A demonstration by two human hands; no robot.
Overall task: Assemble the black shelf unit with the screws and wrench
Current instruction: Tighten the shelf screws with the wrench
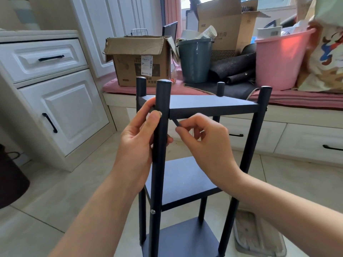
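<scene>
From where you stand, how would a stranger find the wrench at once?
Look at the black shelf unit and its nearest post. Just right of it, under the top shelf, the right hand pinches the wrench, a thin dark slanted bar, unlike the thick upright posts.

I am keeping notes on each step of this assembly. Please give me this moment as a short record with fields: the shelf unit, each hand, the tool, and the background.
shelf unit: black shelf unit stands upright on the tiled floor, three boards showing between four posts
left hand: left hand grips the near front post just below the top board
right hand: right hand pinches the wrench
tool: small dark wrench points up toward the post under the top board
visible screw: screw head low on the near post
background: cardboard box and pink tub on the window seat
</scene>
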